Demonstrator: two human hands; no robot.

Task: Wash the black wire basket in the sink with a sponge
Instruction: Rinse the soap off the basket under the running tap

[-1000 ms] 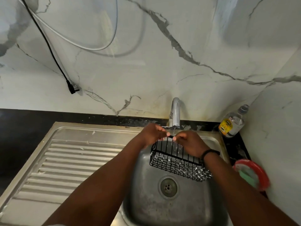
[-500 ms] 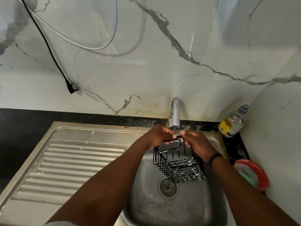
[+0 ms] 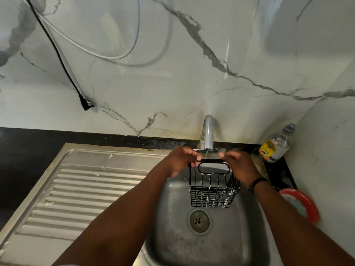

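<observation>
Hanging upright under the tap [image 3: 207,135], black wire basket [image 3: 212,186] shows white suds.

One view only, from a wide-angle camera worn on the person's head. It looks forward and steeply down over the sink [image 3: 211,244], close enough that both forearms run in from the bottom edge. The tap [image 3: 207,135] stands near the middle of the frame. The marble wall [image 3: 172,73] fills the upper half, and its lines bow with the lens. The draining board [image 3: 86,189] stretches to the left. A side wall closes the right edge. No second view overlaps it.
</observation>
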